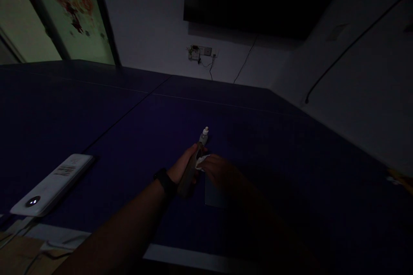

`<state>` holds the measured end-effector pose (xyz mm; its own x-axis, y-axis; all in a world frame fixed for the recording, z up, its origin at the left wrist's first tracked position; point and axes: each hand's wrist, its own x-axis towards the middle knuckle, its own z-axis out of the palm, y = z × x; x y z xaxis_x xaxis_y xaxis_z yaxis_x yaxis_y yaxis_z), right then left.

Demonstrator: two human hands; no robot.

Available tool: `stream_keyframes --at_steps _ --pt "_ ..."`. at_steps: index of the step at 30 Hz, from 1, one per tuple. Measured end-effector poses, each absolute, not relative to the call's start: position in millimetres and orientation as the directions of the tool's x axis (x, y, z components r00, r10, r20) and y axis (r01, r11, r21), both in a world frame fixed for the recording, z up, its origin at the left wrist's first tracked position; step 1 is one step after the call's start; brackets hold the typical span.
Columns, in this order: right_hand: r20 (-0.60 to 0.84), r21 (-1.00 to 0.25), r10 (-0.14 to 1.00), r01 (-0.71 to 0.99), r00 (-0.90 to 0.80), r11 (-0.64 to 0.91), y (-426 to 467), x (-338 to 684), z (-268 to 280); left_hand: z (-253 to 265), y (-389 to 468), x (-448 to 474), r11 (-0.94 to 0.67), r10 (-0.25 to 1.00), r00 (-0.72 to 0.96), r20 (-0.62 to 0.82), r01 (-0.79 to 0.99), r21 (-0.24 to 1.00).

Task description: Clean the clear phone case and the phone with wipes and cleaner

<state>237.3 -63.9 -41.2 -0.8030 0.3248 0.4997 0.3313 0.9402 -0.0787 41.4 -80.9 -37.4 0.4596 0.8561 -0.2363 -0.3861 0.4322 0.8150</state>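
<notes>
My left hand (183, 165), with a dark band on its wrist, is closed around a long grey-brown object (187, 179) with a dark rounded patch near its far end. The dim light hides what kind of object it is. Pinched in my right hand (221, 172) is a crumpled white tissue or cloth (201, 161), pressed against the object's right side. Just beyond my left fingertips stands a small clear bottle (203, 138) with a white cap. A flat, dark bluish rectangle (213, 197) lies on the table below my right hand, partly covered by it.
A white power bank-like box (54, 184) with a lit round display lies at the left, cables (35, 249) near it. The dark blue table (129, 137) reaches to the wall, where a large screen (258, 0) hangs above wired sockets (201, 51).
</notes>
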Motion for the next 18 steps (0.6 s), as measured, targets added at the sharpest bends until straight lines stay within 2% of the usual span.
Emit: stream_keyframes --at_steps 6,12,15,18 --pt "0.473 -0.077 0.302 0.302 -0.828 0.950 -67.8 237.3 -33.7 -31.2 -86.0 44.0 0.399 0.879 0.401 -0.259 -0.319 0.860" --pt "0.459 -0.061 0.362 0.378 -0.811 0.924 -66.3 241.5 -27.7 -21.2 -90.6 45.7 0.438 0.869 0.383 -0.312 -0.308 0.844" --pt "0.396 -0.107 0.314 0.296 -0.863 0.949 -67.3 242.2 -25.5 -16.9 -91.6 46.6 0.429 0.877 0.364 -0.315 -0.297 0.853" --pt "0.419 -0.139 0.356 0.328 -0.836 0.934 -68.6 241.8 -24.4 -18.4 -91.1 45.7 0.434 0.868 0.388 -0.309 -0.292 0.852"
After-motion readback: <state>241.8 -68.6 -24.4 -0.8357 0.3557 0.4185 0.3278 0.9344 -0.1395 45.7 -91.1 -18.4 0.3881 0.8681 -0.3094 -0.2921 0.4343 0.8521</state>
